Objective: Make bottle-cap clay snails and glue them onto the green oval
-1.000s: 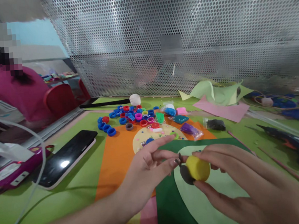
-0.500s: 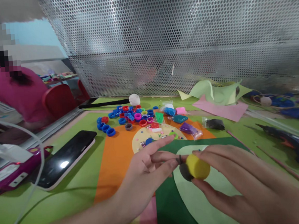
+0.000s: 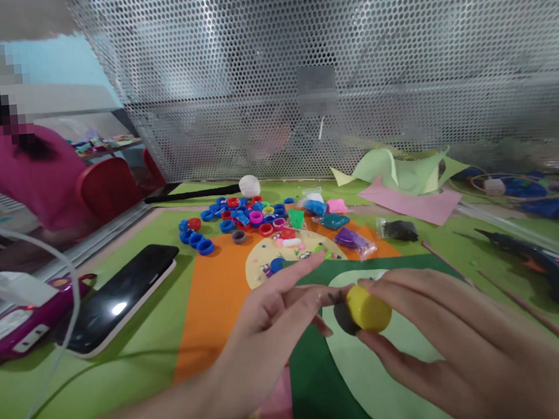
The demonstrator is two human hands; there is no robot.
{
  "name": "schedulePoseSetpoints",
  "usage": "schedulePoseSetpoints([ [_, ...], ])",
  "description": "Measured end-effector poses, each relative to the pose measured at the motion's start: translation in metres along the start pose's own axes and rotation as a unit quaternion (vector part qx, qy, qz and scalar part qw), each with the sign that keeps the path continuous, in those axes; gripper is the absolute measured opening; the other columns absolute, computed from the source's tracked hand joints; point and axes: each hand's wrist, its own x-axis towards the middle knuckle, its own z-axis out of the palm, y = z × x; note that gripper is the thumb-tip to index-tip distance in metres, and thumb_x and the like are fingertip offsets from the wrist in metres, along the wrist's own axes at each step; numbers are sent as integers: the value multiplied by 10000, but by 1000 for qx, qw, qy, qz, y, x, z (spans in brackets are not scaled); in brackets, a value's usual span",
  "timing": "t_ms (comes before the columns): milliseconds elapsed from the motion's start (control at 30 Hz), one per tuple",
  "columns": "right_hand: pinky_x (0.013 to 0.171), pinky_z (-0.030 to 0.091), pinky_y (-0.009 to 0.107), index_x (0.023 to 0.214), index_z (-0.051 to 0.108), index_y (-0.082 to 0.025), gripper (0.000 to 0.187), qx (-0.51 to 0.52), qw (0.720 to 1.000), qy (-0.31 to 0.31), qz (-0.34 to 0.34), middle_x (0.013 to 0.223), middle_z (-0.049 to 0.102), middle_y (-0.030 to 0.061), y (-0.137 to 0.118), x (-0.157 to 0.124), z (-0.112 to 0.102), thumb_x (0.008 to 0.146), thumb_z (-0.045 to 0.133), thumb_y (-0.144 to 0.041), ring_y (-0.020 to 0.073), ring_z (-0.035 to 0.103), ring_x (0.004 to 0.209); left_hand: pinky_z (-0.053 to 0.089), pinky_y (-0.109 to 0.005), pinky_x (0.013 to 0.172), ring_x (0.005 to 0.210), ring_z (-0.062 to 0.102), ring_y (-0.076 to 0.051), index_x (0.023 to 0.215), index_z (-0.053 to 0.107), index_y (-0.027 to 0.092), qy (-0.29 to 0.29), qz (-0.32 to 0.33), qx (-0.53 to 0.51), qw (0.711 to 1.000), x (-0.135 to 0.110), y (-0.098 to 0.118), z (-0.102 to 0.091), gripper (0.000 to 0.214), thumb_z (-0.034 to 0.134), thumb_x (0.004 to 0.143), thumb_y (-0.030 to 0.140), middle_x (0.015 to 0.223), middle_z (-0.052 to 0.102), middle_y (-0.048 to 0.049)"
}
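My right hand (image 3: 429, 333) grips a round yellow piece (image 3: 369, 309) between thumb and fingers. A round black piece (image 3: 346, 318) sits against its left side; both look like modelling clay. My left hand (image 3: 280, 313) has thumb and index finger pinched together. A thin, dark strand (image 3: 333, 297) shows at their tips, beside the black piece. Its other fingers are partly hidden behind. Below both hands lie a dark green sheet (image 3: 317, 387) and a pale green rounded cutout (image 3: 398, 361).
Beyond the hands are bottle-cap rings (image 3: 255, 218), clay packets (image 3: 354, 242) and a cream disc (image 3: 255, 266) with small decorations. A phone (image 3: 122, 299) and purple power strip (image 3: 22, 320) lie left, a glue gun (image 3: 540, 266) right. A perforated metal panel (image 3: 269, 75) stands behind; a person in pink (image 3: 29, 171) is at far left.
My left thumb has drawn back slightly from the dark strand, which shows more at the fingertip. My right hand keeps its hold on the yellow piece. The view has shifted a little.
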Motion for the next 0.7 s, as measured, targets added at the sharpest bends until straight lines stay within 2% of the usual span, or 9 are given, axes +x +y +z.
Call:
schedulePoseSetpoints([
  [200, 733, 555, 252, 909, 686, -163, 262, -13, 1000, -7, -3, 858, 685, 81, 1, -1, 3, 926, 428, -207, 165, 648, 787, 482, -223, 667, 669, 594, -104, 1174, 606, 292, -7, 20, -36, 999, -3, -4, -1, 472, 760, 727, 296, 871, 730, -3],
  [400, 696, 549, 260, 922, 681, -165, 261, -13, 1000, 1, -7, 839, 677, 80, -1, -1, 4, 930, 424, -215, 167, 644, 761, 435, -254, 677, 691, 573, -114, 1196, 548, 263, 4, 4, 23, 1000, -1, -1, -4, 592, 805, 663, 237, 836, 686, 6],
  [700, 679, 544, 263, 930, 687, -140, 247, -12, 1000, -2, -6, 826, 678, 88, -2, -2, 5, 923, 454, -223, 174, 635, 755, 441, -265, 680, 722, 585, -131, 1170, 520, 254, 20, -20, 41, 999, 1, 1, -3, 579, 798, 662, 249, 788, 655, 23],
])
